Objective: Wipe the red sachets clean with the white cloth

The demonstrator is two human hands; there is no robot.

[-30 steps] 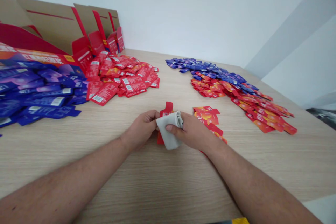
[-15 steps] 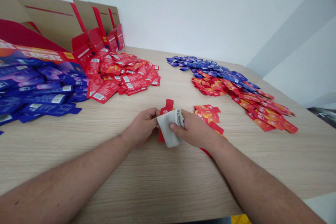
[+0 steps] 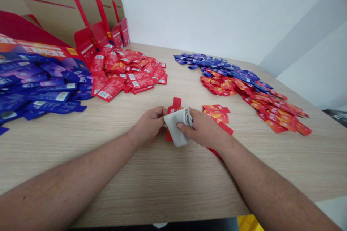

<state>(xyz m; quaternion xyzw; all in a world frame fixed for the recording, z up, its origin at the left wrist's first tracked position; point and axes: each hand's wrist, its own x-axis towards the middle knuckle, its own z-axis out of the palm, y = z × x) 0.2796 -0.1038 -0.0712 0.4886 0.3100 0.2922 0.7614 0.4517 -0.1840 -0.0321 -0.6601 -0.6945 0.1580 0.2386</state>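
Observation:
A single red packet [image 3: 175, 104] lies flat on the wooden table [image 3: 162, 180] near the middle. My left hand [image 3: 148, 125] pinches its left edge with curled fingers. My right hand [image 3: 202, 130] is closed on a folded white cloth [image 3: 177, 127] and presses it down onto the packet, covering most of it. Only the packet's top tab and a strip at its lower left show. A small stack of red and orange packets [image 3: 218, 115] lies just right of my right hand, partly hidden under my wrist.
A heap of red packets [image 3: 127, 75] and a heap of blue packets [image 3: 40, 90] lie at the left, before open cardboard boxes [image 3: 54, 21]. A long row of blue and red-orange packets [image 3: 244, 90] runs along the right. The table's front edge is near me.
Both hands with the cloth and packet sit slightly higher in view, as the camera tilted down a little. The grip on the cloth and packet is the same.

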